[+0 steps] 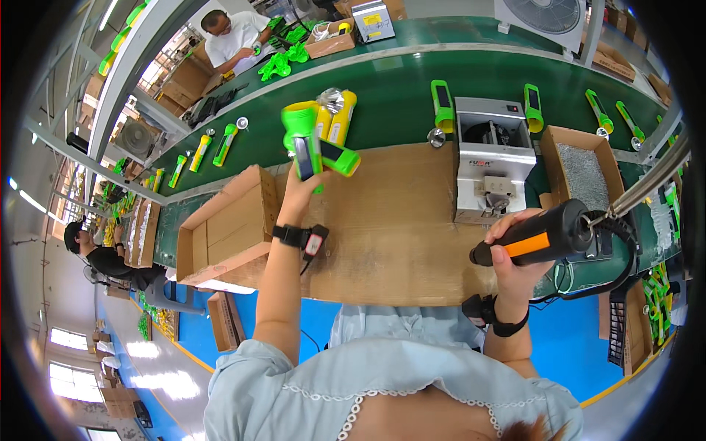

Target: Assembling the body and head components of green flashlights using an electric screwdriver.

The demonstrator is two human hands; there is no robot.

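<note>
My left hand point(300, 192) is closed around the lower part of a green flashlight body point(300, 125), raised over the cardboard-covered bench with its wide end pointing away from me. Just behind it are another green flashlight point(341, 157) with a dark panel and a yellow flashlight point(341, 121) near a shiny reflector point(331, 100). My right hand point(512, 266) grips a black and orange electric screwdriver point(540, 237), held sideways with its tip toward the left. A metal spring point(647, 180) runs from its rear end up to the right. Both wrists wear dark straps.
A silver screw feeder point(493, 158) stands at the right, beside a carton point(585, 165) of small silvery parts. An open cardboard box point(228, 224) sits to the left. Several flashlights line the green conveyor point(397, 95). Co-workers point(234, 40) sit across the line and at far left.
</note>
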